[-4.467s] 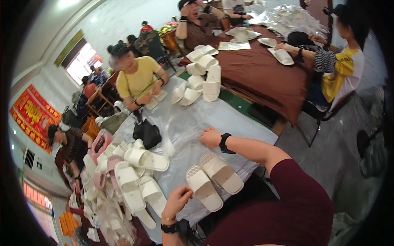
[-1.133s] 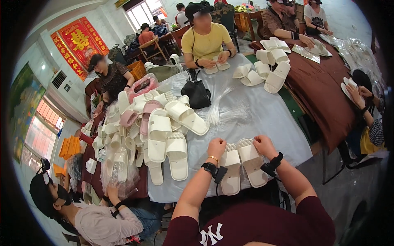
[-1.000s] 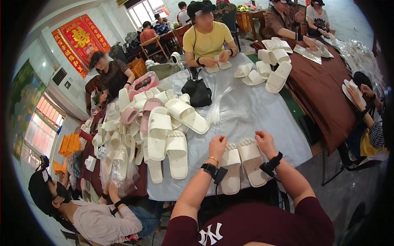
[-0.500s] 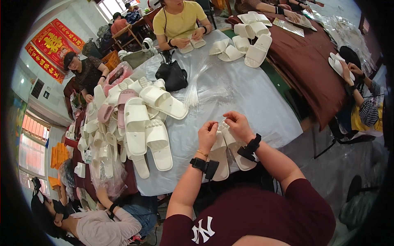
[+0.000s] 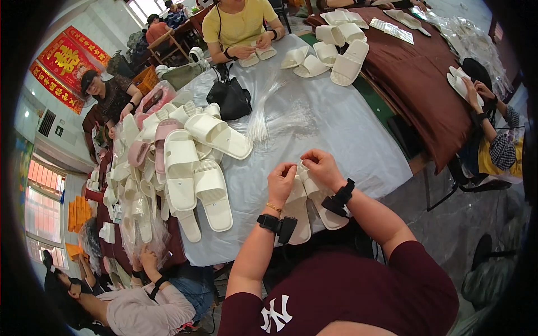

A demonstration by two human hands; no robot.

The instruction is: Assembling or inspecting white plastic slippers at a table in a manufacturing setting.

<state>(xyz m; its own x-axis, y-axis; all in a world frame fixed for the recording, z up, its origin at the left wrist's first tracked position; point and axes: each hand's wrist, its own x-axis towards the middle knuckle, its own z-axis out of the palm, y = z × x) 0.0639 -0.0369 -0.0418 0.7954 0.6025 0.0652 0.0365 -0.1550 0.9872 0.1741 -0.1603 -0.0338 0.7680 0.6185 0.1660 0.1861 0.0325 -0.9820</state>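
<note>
two white slippers (image 5: 305, 204) at the surface (image 5: 347, 134) edge | left hand (image 5: 282, 182) and right hand (image 5: 321, 167) both pinched their tops | black bag (image 5: 231, 98) further up | pile of slippers (image 5: 174, 162) to their left

The pair of slippers (image 5: 305, 204) under the hands is cream-white, like the heap of slippers (image 5: 185, 162) on the pale grey plastic table cover (image 5: 336, 129); a few in that heap are dusty pink. A black handbag (image 5: 231, 98) sits beyond. The neighbouring tablecloth (image 5: 420, 73) is dark brown. The wall banner (image 5: 61, 61) is red with gold figures.
</note>
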